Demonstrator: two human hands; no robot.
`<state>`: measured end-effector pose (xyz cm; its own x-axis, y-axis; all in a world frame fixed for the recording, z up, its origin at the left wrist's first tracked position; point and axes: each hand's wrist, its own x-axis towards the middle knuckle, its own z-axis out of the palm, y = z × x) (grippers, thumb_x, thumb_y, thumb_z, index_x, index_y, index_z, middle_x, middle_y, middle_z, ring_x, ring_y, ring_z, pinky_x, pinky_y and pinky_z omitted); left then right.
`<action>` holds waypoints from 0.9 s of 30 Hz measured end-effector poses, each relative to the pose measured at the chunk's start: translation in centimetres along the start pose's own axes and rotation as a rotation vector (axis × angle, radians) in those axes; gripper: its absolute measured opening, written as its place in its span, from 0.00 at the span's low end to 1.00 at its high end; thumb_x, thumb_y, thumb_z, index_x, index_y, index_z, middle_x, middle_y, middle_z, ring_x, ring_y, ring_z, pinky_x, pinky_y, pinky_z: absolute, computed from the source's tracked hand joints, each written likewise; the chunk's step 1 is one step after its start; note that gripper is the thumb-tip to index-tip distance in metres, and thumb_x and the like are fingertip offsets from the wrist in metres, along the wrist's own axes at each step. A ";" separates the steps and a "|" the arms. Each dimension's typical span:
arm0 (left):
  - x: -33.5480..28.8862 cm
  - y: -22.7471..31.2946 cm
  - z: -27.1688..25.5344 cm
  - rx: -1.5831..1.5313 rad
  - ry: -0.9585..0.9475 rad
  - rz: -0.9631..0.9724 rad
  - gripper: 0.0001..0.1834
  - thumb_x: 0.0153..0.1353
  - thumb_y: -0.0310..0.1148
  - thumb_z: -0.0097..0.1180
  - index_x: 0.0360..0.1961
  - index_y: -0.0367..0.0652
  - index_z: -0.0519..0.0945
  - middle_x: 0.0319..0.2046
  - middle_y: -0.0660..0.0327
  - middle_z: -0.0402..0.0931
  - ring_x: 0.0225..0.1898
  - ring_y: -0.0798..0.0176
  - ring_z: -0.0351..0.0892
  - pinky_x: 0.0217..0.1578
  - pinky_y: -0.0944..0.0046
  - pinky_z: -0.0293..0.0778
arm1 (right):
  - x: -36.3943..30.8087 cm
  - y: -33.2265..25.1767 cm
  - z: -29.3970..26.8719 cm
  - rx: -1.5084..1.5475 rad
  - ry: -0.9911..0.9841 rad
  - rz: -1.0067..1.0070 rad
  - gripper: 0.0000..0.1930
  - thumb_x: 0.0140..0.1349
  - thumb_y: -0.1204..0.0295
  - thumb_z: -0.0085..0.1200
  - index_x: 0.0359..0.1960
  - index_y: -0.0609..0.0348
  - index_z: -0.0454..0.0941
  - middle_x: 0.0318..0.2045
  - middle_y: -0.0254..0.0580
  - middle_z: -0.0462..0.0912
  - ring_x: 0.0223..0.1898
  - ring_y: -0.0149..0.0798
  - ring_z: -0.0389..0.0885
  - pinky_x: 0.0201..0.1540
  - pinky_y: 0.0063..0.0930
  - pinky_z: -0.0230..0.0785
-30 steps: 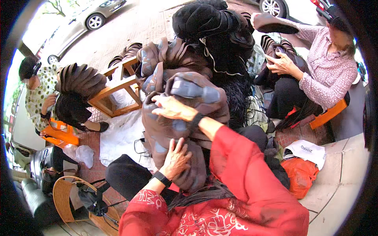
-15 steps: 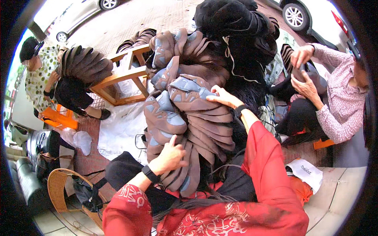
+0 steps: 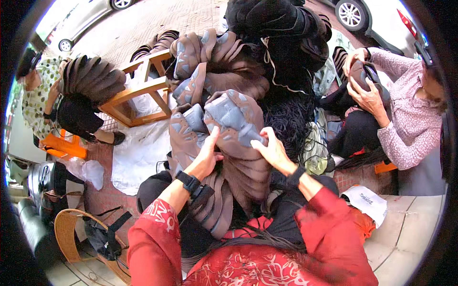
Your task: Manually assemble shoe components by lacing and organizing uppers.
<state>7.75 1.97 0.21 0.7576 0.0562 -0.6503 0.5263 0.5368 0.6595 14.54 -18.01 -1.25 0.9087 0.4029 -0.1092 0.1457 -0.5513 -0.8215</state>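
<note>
A brown shoe upper with blue-grey panels (image 3: pixel 234 119) faces me at the top of a fanned stack over my lap. My left hand (image 3: pixel 206 155) grips its left edge, thumb on the front and fingers behind. At the lower right edge, my right hand (image 3: pixel 275 151) pinches the same upper between thumb and fingers. Below it, more brown uppers (image 3: pixel 245 178) overlap in layers. Left of my hands lies a second stack of uppers (image 3: pixel 183 131). Dark laces (image 3: pixel 253 238) trail across my lap.
Further stacked uppers (image 3: pixel 229 52) lie beyond, beside a wooden stool frame (image 3: pixel 138 97). A heap of black laces (image 3: pixel 288 119) sits to the right. Two co-workers sit nearby, one in dotted clothing (image 3: pixel 38 102), one in a patterned shirt (image 3: pixel 412 109). A wicker chair (image 3: pixel 67 238) stands at left.
My left hand has risen from a pointing pose to grip the upper's left edge. My right hand has moved down along its right side. The upper is now tilted up toward me.
</note>
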 end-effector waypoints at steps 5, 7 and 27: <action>-0.3 -3.4 0.9 0.336 0.045 0.245 0.51 0.35 0.46 0.69 0.54 0.32 0.54 0.50 0.51 0.63 0.52 0.58 0.62 0.53 0.62 0.59 | -8.0 -3.0 1.3 -0.142 0.207 -0.062 0.24 0.45 0.62 0.58 0.40 0.55 0.62 0.35 0.47 0.68 0.37 0.50 0.71 0.36 0.40 0.66; -1.3 -5.7 1.8 0.320 0.034 0.351 0.51 0.33 0.45 0.70 0.54 0.32 0.54 0.51 0.51 0.62 0.52 0.58 0.62 0.52 0.61 0.60 | -10.6 -2.8 1.9 -0.159 0.247 0.010 0.25 0.45 0.63 0.58 0.41 0.57 0.61 0.36 0.47 0.67 0.38 0.51 0.70 0.36 0.41 0.66; -5.8 -14.6 2.9 1.422 -0.469 0.619 0.25 0.43 0.40 0.58 0.38 0.35 0.68 0.37 0.48 0.68 0.49 0.44 0.62 0.51 0.51 0.59 | 12.3 5.4 -4.2 -0.326 -0.318 0.320 0.35 0.55 0.40 0.33 0.49 0.58 0.67 0.48 0.49 0.71 0.50 0.46 0.69 0.51 0.34 0.57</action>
<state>-3.18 -8.66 -4.59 0.8831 -0.4352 -0.1756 -0.1772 -0.6558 0.7339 28.14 -19.08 -4.65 0.7719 0.3513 -0.5299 0.0415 -0.8595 -0.5094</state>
